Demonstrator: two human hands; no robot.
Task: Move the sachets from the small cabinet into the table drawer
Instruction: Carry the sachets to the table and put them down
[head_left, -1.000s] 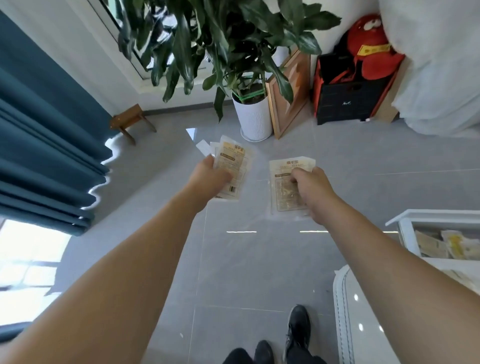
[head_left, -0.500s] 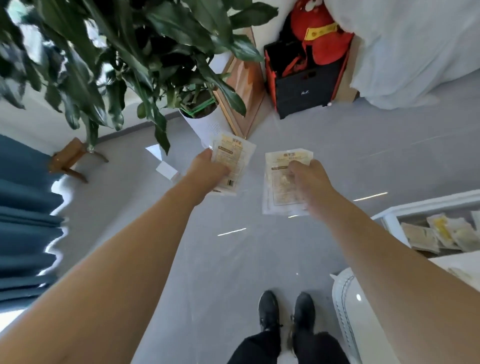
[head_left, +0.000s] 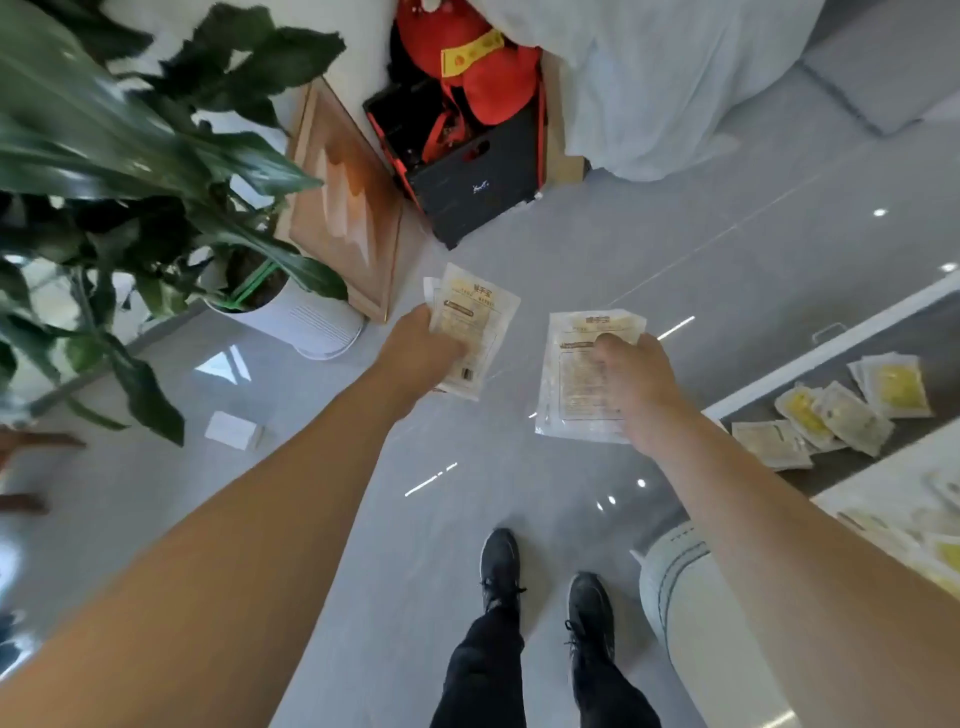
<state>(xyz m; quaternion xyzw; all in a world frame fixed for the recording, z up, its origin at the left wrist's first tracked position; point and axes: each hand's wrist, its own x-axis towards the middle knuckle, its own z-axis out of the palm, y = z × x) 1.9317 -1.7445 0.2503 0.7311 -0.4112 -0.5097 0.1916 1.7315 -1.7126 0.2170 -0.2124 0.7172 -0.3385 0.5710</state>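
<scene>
My left hand (head_left: 415, 348) grips a small stack of pale sachets (head_left: 475, 322) with printed labels, held out over the grey floor. My right hand (head_left: 636, 384) grips another clear sachet bundle (head_left: 576, 384), a little lower and to the right. Both are held in mid-air at about waist height. At the right edge an open white table drawer (head_left: 831, 345) holds several yellow and pale sachets (head_left: 841, 410). The small cabinet is not in view.
A potted plant in a white pot (head_left: 306, 317) stands to the left, with a wooden frame (head_left: 348, 208) leaning behind it. A black box with red items (head_left: 467, 156) sits further back. The white table edge (head_left: 685, 597) is near my right leg. My feet (head_left: 540, 587) are on the tile floor.
The view has turned right and tilted down; the drawer with its sachets has come further into view. Both hands still hold their sachets, now closer to the drawer.
</scene>
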